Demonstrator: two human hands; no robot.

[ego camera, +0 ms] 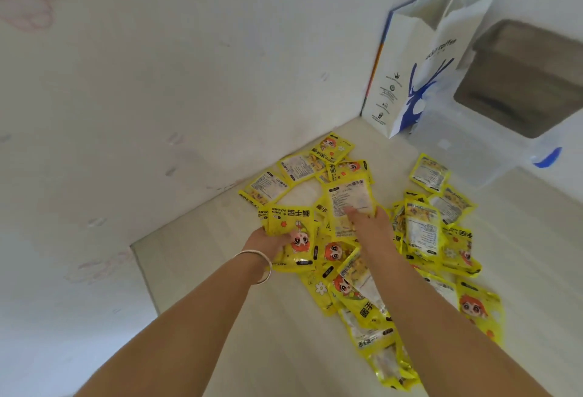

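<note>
Several yellow hand-warmer packets with a cartoon face lie scattered in a pile on the pale floor. My left hand, a silver bangle on its wrist, grips a small stack of packets face up at the pile's left edge. My right hand pinches one packet that shows its white label side, lifted a little above the heap. Both forearms reach in from the bottom of the view.
A white paper bag with blue print stands in the corner at the back right. Beside it sits a clear plastic storage box with a blue latch. White walls close in on the left and behind.
</note>
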